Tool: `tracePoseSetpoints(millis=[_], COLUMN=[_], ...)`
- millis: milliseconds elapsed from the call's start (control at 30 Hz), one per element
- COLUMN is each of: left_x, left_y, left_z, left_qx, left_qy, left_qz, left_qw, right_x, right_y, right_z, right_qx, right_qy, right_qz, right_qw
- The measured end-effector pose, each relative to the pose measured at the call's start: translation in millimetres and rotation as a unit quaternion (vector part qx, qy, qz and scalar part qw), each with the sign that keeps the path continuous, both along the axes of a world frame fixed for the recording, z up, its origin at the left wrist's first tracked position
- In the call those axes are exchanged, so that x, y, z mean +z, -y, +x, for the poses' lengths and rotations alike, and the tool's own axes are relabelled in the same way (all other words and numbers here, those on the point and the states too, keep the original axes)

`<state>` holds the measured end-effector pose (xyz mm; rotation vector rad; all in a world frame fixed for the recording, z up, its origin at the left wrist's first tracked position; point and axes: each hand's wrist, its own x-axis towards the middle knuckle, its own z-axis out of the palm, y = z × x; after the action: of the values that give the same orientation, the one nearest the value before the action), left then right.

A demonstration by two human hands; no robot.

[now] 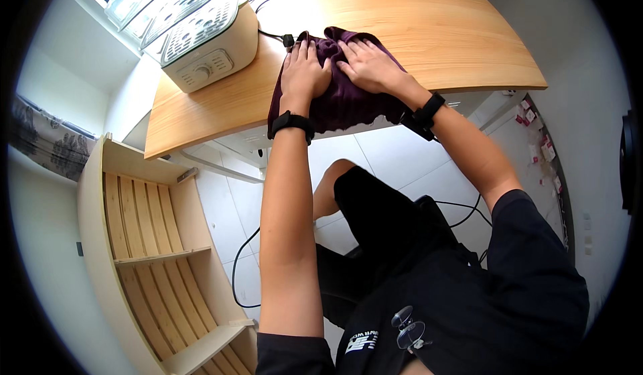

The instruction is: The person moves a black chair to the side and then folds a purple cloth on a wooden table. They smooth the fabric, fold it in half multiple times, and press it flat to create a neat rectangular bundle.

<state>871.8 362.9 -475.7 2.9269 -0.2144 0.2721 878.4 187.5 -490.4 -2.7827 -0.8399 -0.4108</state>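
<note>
A dark purple cloth (pixel 346 101) lies at the front edge of the wooden table (pixel 452 38), its ragged lower part hanging over. My left hand (pixel 304 71) rests flat on its left side, fingers stretched away from me. On the right part, my right hand (pixel 369 63) presses down with the palm low and the fingers spread a little. Between the hands the fabric is bunched into folds, and its far edge curls up past the fingertips. Neither hand visibly grasps the cloth. Black bands circle both wrists.
A cream food steamer (pixel 211 63) with a front dial and clear stacked trays stands on the table's left. Its black cord and plug (pixel 288 40) reach close to the cloth. Below left is a wooden shelf unit (pixel 150 224). Small packages (pixel 547 149) lie along the wall at right.
</note>
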Motion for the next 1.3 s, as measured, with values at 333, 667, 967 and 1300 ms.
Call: tracePoseSetpoints(millis=[333,667,967,1300], left_x=[-2.1,-6.7,-1.3,6.8], left_y=[-2.2,-1.5,-14.5,-30.2], left_z=[-9.4,-44.0,-19.9,16.0], left_qx=[-0.012,0.062,0.102,0.105], left_qy=[0.052,0.062,0.023,-0.005], left_qz=[-0.025,-0.006,0.02,0.024], left_qw=[0.998,0.996,0.994,0.994], right_x=[6.2,0.8,-9.7,2.0], right_y=[-0.9,2.6,-12.9,-26.6], right_z=[1.3,-2.3,-36.9,-59.1], right_qx=[0.068,0.084,-0.076,-0.103], right_qy=[-0.006,0.044,0.097,0.074], right_qz=[0.022,0.048,0.03,0.045], right_qw=[0.997,0.994,0.992,0.991])
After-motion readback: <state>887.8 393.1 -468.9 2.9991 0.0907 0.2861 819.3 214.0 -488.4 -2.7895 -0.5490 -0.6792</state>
